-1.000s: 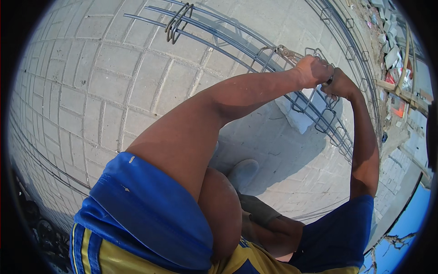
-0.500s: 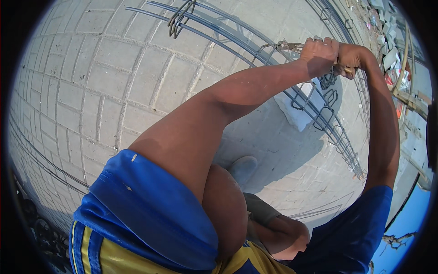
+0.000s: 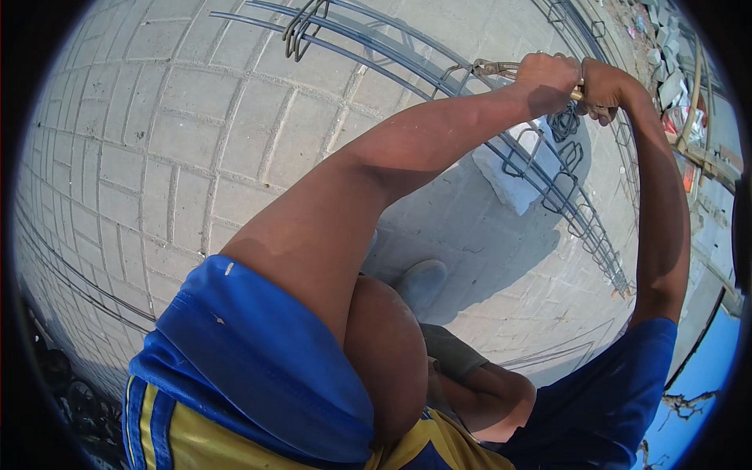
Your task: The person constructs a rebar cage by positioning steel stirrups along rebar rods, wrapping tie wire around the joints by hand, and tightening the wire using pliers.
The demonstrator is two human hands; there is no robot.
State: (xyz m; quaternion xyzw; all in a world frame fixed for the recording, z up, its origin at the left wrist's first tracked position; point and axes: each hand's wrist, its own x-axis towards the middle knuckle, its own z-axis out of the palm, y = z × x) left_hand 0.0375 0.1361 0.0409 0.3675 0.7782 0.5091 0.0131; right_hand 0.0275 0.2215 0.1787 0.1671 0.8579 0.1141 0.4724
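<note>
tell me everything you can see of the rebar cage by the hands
The rebar cage has long blue-grey bars, metal by their look, inside bent stirrups, several bunched near the upper-left end. It slants down to the right across the picture, passing over a pale slab. Pliers in the left hand appear to touch it; its middle is partly hidden.

The left hand (image 3: 548,78) gripped a metal plier-like tool (image 3: 493,68) at the far side, its head beside a bar of a steel rebar cage (image 3: 433,79), while the right hand (image 3: 606,84) curled against it on the right. A white block (image 3: 503,182) lay under the cage on the paving (image 3: 235,129), and a second cage (image 3: 578,33) stretched far right.
</note>
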